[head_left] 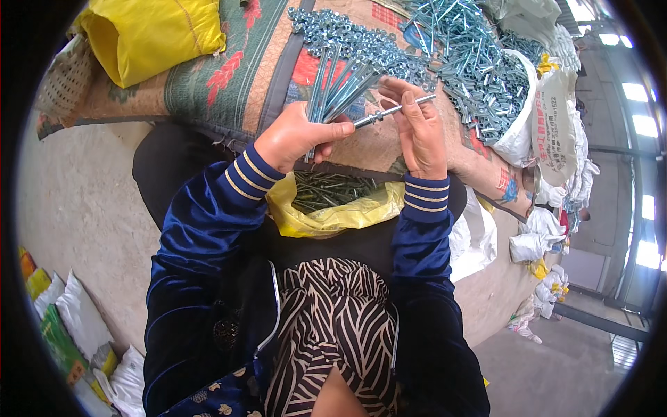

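Note:
My left hand (pixel 290 137) is closed around a fanned bundle of long shiny bolts (pixel 339 85). Between its thumb and fingers it also grips one end of a single bolt (pixel 372 119), which points to the right with a collar or nut partway along. The fingers of my right hand (pixel 424 139) pinch that bolt near its far end. Just beyond both hands lies a heap of small hex nuts (pixel 354 38). Under them, a yellow bag (pixel 333 221) in my lap holds many darker rods or bolts (pixel 326 192).
A patterned quilt (pixel 187 94) covers the work surface. At the far right are heaped long bolts (pixel 445 24) and short metal sleeves (pixel 486 90) beside a white sack (pixel 524 125). A yellow sack (pixel 156 35) lies far left. More bags (pixel 80 313) stand on the floor at left.

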Demonstrator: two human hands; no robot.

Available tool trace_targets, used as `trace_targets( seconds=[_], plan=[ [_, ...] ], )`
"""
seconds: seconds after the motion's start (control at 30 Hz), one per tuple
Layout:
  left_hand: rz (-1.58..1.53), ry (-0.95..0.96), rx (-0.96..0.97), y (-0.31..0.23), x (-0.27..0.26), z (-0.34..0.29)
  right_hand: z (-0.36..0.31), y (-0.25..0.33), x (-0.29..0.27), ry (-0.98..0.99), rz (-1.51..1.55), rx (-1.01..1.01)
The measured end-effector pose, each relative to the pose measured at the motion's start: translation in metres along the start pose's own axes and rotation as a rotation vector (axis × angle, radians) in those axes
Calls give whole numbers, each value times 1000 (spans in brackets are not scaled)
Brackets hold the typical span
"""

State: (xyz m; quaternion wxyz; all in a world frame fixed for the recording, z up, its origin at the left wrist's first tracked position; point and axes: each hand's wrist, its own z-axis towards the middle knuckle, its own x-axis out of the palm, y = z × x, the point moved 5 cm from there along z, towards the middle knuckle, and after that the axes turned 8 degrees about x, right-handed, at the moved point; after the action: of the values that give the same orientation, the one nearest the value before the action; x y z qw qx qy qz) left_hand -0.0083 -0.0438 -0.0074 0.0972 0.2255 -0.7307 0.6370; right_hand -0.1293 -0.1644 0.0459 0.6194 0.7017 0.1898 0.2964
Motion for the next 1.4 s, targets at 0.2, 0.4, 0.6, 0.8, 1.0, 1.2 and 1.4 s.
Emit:
trace_targets(
  seconds=[0.2,0.4,0.6,0.8,1.0,1.2,1.4],
  plan=[
    [21,-42,151,0,-1,1,2,0,-28,-175,-647,271],
    [-43,-80,178,-5,0,-1,5,-3,-31,-66,-580,346],
    [28,-80,201,-3,0,0,1,0,-20,46,-219,129],
    [16,-87,204,-5,-1,-1,-5,6,-3,-84,-128,1],
    [70,-98,223,-5,-2,-1,-2,-2,-7,-161,-400,7],
    [75,-106,202,-5,-2,-1,0,-8,-19,-92,-464,90],
    [151,-95,195,-6,-2,-2,-7,-4,-12,-7,-271,137]
  ],
)
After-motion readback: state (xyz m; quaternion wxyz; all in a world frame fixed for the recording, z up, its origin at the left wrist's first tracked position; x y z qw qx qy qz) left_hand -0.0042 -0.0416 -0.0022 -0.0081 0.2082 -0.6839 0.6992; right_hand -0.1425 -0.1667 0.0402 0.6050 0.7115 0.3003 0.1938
